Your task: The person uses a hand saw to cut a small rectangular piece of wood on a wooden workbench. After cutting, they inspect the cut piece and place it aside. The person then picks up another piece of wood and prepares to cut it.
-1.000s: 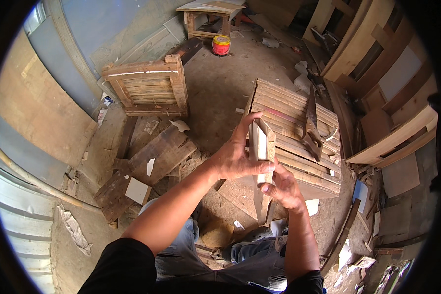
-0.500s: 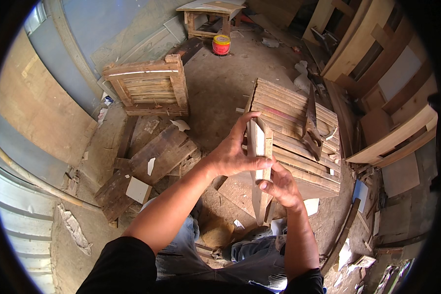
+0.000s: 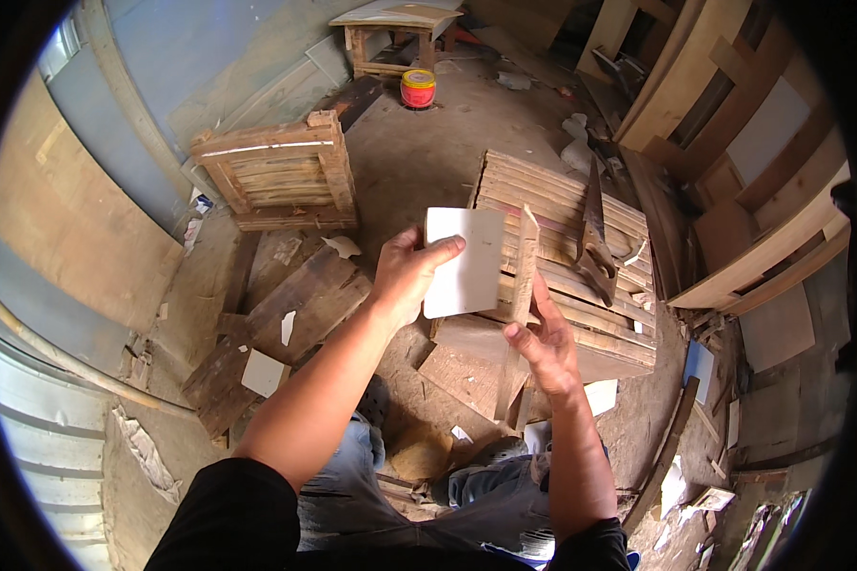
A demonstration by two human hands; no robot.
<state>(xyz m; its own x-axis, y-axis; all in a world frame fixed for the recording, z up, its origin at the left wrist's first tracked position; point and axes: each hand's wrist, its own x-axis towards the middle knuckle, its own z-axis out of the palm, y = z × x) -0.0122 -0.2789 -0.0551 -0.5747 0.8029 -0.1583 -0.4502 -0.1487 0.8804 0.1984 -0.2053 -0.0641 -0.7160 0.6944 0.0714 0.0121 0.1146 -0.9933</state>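
A white rectangular board piece is held up by my left hand, thumb on its face and the other fingers hidden behind it. My right hand grips a narrow wooden piece seen nearly edge-on, just right of the white board and apart from it. Beyond both hands stands a slatted wooden box-like stand. On its slats lies a handsaw, its wooden handle toward me.
A small wooden frame stool stands at left. Dark planks lie on the floor, with a white offcut on them. A red tub with a yellow lid sits farther back. Timber leans along the right wall.
The white board has come away from the wooden piece, moving left in my left hand and turning its broad face toward me. My right hand still holds the wooden piece.
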